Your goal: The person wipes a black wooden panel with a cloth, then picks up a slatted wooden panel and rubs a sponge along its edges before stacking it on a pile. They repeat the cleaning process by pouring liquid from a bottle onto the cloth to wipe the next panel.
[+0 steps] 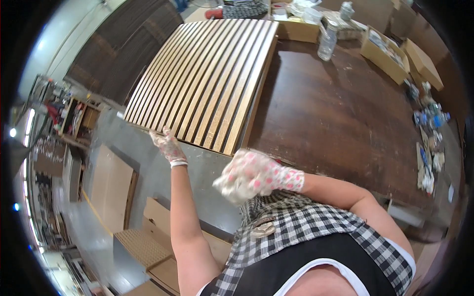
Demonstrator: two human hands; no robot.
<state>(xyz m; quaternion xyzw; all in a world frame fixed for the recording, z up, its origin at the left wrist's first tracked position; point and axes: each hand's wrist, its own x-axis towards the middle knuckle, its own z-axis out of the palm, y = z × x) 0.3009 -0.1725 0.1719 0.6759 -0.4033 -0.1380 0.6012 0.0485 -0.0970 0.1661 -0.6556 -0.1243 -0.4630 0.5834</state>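
A wooden slatted panel, with light slats parted by dark grooves, lies on the bench ahead of me. My left hand, in a pale glove with pink marks, reaches to the panel's near edge. Its fingers are extended and apart, and the tips appear to touch that edge. Close to my body, my right hand wears a white glove with pink dots. It is closed around a crumpled off-white cloth, partly blurred and hidden by the fingers. This hand is off the panel, near its closest corner.
To the right spreads a dark brown tabletop. On it stand a clear bottle and an open cardboard box, with plastic bottles along the right edge. Cardboard pieces and a flat board are on the floor at left.
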